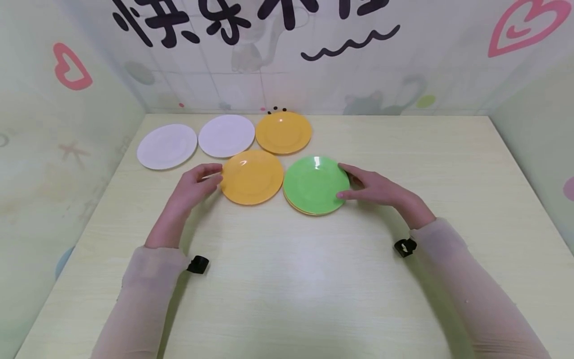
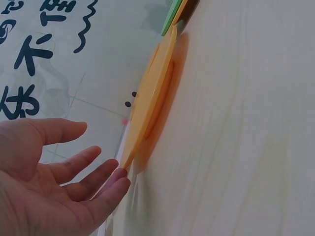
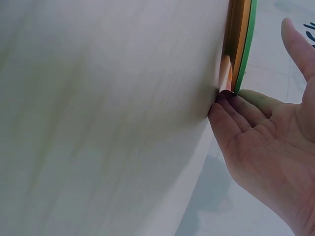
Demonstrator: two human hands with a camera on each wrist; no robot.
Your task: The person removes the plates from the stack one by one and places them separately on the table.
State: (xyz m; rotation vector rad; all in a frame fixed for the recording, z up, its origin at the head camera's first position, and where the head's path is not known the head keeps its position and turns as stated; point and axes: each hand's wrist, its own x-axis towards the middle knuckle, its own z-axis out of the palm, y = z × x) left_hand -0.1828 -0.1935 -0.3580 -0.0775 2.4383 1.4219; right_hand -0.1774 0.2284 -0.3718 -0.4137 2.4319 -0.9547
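At the left edge of an orange plate point(image 1: 252, 177) is my left hand point(image 1: 199, 182); in the left wrist view its fingers are loosely bent, with the tips by the plate's rim point(image 2: 147, 108). My right hand point(image 1: 369, 185) reaches the right edge of a green plate point(image 1: 314, 184). This plate lies stacked on orange below, whose edge point(image 3: 240, 34) shows in the right wrist view. There the right fingertips touch the stack's edge near the tabletop, while the thumb point(image 3: 298, 46) stands raised away from it.
Behind lie two white plates point(image 1: 167, 146) and another orange plate point(image 1: 283, 132) in a row, close to the back wall point(image 1: 278, 89). A pale wooden tabletop point(image 1: 291, 279) carries everything. Printed side walls point(image 1: 49, 149) flank it.
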